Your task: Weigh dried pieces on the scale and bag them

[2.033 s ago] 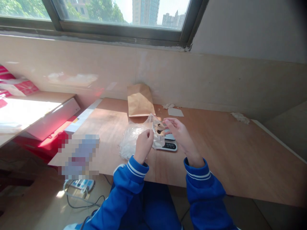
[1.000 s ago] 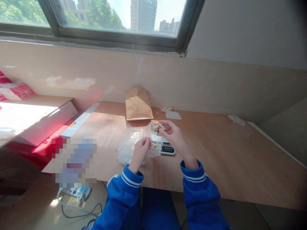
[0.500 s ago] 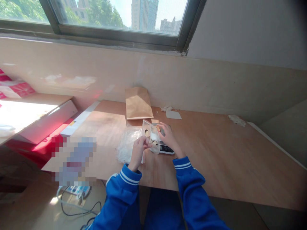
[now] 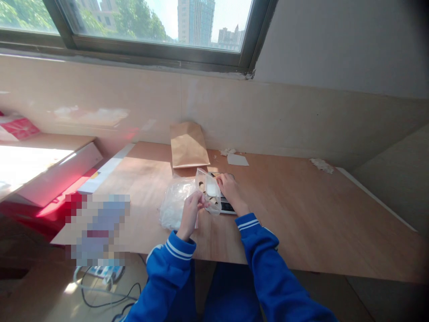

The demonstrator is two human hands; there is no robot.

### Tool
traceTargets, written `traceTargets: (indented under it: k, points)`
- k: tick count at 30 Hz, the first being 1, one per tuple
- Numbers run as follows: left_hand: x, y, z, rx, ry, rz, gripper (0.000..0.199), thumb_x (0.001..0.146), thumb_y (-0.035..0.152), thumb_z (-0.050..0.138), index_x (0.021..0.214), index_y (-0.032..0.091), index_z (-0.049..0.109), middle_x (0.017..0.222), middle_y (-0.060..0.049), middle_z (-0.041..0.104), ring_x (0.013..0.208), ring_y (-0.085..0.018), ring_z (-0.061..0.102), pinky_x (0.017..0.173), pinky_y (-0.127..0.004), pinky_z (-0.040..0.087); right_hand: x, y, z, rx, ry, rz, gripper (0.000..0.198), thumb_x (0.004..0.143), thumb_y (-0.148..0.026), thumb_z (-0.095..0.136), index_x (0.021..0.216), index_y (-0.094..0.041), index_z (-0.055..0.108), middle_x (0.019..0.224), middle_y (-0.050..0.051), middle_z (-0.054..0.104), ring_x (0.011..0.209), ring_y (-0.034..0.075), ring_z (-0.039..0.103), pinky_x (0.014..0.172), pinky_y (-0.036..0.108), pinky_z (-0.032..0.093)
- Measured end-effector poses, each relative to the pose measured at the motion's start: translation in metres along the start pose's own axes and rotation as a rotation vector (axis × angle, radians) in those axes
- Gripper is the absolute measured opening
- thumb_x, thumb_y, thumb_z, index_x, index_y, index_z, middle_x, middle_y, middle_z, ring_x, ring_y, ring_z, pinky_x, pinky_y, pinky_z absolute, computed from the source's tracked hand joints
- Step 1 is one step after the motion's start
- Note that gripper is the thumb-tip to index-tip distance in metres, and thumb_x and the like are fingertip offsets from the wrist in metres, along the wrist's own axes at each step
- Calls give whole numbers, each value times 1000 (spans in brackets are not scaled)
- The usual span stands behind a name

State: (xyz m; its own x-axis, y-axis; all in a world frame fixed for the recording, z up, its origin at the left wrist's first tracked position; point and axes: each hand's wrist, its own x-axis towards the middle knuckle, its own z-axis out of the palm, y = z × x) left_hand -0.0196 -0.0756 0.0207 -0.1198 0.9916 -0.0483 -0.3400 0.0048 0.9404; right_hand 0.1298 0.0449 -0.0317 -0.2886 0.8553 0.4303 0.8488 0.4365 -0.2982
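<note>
A clear plastic bag (image 4: 217, 203), its mouth spread wide, stands tilted in front of me with several small brown and dark pieces (image 4: 202, 187) inside. My left hand (image 4: 194, 203) pinches the near left edge of the bag. On the other side, my right hand (image 4: 228, 187) has its fingers drawn together at the bag's far right edge; what they hold is too small to make out. Partly under the bag and right hand lies a flat digital scale (image 4: 228, 206) with a dark display. More brown bits lie at its far end, mostly hidden by my fingers.
A pile of clear plastic bags (image 4: 174, 203) lies left of my left hand. Behind it a brown paper bag (image 4: 189, 145) leans on the wall, near a white paper slip (image 4: 237, 159). Crumpled white scraps (image 4: 321, 165) lie along the wooden table's (image 4: 301, 214) back edge.
My right hand has moved in toward the bag, and its fingers have gone from spread to drawn together. My left hand keeps its pinch on the bag. The view has shifted slightly.
</note>
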Motion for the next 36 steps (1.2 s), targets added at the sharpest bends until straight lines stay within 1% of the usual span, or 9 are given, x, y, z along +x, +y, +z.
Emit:
traceTargets:
  k: [7,13,18,20,23,26,30,34,36]
  points:
    - [0,-3,0,18,4,1,31,78,39,50,54,19,45,57,1,50,62,-13,55,68,-27,45,4,2,-3,107,-11,-128,38,84,-28,56,120,-17,55,118,13,59,110,27,52,93,39,41]
    - [0,-2,-2,13,-4,10,33,80,40,50,55,19,45,57,1,49,62,-14,55,68,-27,45,1,-13,-16,190,9,20,21,84,-29,56,99,-16,63,88,9,63,86,24,56,78,34,42]
    - [2,-4,0,26,7,9,34,80,40,50,55,18,44,57,2,47,58,-12,51,65,-26,42,2,-39,-57,697,153,293,31,91,-44,44,78,-19,55,64,-1,56,54,12,49,55,25,39]
    - [2,-5,1,36,4,1,33,80,39,50,55,18,44,57,2,47,58,-11,50,66,-25,42,3,-51,-75,841,117,314,37,90,-51,43,74,-19,53,60,-3,54,48,10,46,50,24,37]
    - [2,-6,2,22,6,-6,31,80,37,49,57,18,44,59,2,47,59,-11,50,66,-26,43,2,-64,-95,794,-18,248,37,87,-54,50,83,-18,59,59,-3,56,49,10,49,50,23,37]
    - [2,-7,1,-12,-1,14,28,80,34,47,58,18,45,60,3,47,58,-11,48,67,-26,45,-1,-71,-103,640,-39,219,40,87,-53,51,105,-19,61,67,-1,62,61,14,58,59,25,42]
    - [2,-8,-1,-69,-11,50,25,80,31,48,59,18,45,62,2,48,59,-10,48,66,-25,45,-13,-70,-101,595,20,201,39,91,-51,44,110,-20,60,93,6,67,78,17,61,70,30,47]
    - [1,-10,-1,-148,-33,64,31,83,34,49,57,18,44,59,3,46,58,-10,46,67,-25,46,-39,-65,-92,685,-62,187,48,88,-53,50,124,-21,52,126,11,55,103,22,58,83,36,50]
    - [0,-11,1,-187,-64,84,33,85,36,49,57,18,46,59,3,45,58,-10,46,66,-24,46,-55,-63,-85,754,-116,232,70,79,-54,63,137,-23,39,138,13,45,118,25,52,90,39,50]
